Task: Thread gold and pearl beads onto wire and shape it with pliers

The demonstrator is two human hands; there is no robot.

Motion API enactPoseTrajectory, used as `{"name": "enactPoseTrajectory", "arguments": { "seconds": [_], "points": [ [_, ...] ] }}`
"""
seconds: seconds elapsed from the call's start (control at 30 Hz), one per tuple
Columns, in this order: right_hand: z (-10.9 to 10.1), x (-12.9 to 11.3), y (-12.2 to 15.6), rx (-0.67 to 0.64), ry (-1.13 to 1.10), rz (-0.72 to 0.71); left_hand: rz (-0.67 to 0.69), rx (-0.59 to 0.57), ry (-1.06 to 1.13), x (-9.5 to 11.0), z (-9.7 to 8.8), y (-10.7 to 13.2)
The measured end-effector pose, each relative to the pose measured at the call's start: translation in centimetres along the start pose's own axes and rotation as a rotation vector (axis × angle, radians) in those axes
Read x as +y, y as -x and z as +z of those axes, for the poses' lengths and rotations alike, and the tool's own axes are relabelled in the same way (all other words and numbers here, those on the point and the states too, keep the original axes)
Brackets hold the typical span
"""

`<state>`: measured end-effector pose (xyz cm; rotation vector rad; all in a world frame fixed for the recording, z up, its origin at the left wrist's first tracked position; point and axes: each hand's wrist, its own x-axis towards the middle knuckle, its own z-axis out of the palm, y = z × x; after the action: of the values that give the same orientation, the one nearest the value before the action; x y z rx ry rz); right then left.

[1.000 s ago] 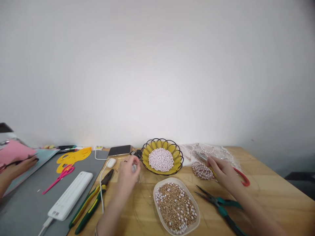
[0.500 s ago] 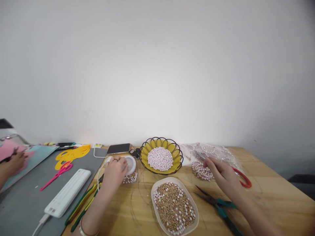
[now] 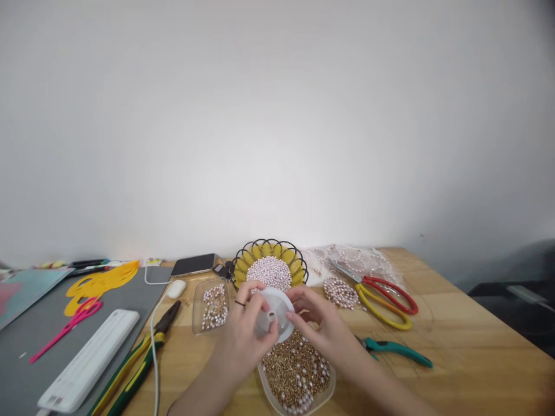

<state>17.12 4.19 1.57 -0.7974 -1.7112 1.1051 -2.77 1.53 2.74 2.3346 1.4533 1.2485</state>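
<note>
Both my hands meet over the middle of the wooden table, holding a round white spool (image 3: 274,312) with a small centre hole. My left hand (image 3: 246,335) grips its left side, fingers curled round the rim. My right hand (image 3: 323,326) pinches its right edge. The spool hovers just above an oval tray of gold and pearl beads (image 3: 296,375). Behind it stands a black wire basket with a yellow liner, filled with pale pink pearls (image 3: 269,268). A small clear box of beads (image 3: 211,304) lies left of my left hand.
Red-and-yellow scissors (image 3: 381,292), teal pliers (image 3: 396,352) and beaded rings on plastic bags (image 3: 342,292) lie on the right. On the left are green-yellow pliers (image 3: 143,358), a white power strip (image 3: 89,361), pink scissors (image 3: 65,326), yellow cut-outs (image 3: 102,281), a phone (image 3: 193,264) and a grey mat (image 3: 39,346).
My left hand lifted the white spool from the bead box and brought it to the centre. My right hand left the scissors and joined it. The view shifted right; another person's hand left the view.
</note>
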Motion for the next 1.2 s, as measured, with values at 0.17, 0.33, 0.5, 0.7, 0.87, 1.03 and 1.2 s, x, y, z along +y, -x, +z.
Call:
{"name": "enactPoseTrajectory", "arguments": {
  "seconds": [0.17, 0.33, 0.5, 0.7, 0.87, 1.03, 1.2],
  "points": [
    [0.5, 1.8, 0.6, 0.053, -0.144, 0.054, 0.002, 0.061, 0.198, -0.3, 2.3, 1.7],
    [0.2, 2.8, 1.2, 0.117, -0.134, 0.028, -0.44, 0.034, 0.675, 0.2, 4.4, 3.5],
    [-0.3, 3.0, 1.3, 0.212, -0.036, -0.089, -0.581, -0.027, 0.836, 0.7, 5.0, 4.2],
    [-0.9, 1.5, 1.4, 0.238, 0.083, -0.245, -0.429, -0.037, 0.71, 0.6, 4.7, 4.4],
    [-0.8, 1.1, 1.4, 0.224, 0.111, -0.263, -0.357, -0.113, 0.685, 0.2, 4.6, 4.6],
    [-0.7, 1.1, 1.5, 0.201, 0.084, -0.206, -0.296, -0.146, 0.653, 0.3, 4.0, 4.1],
    [-0.7, 1.3, 1.8, 0.154, 0.041, -0.12, -0.277, -0.171, 0.638, 0.4, 3.7, 3.8]
  ]
}}
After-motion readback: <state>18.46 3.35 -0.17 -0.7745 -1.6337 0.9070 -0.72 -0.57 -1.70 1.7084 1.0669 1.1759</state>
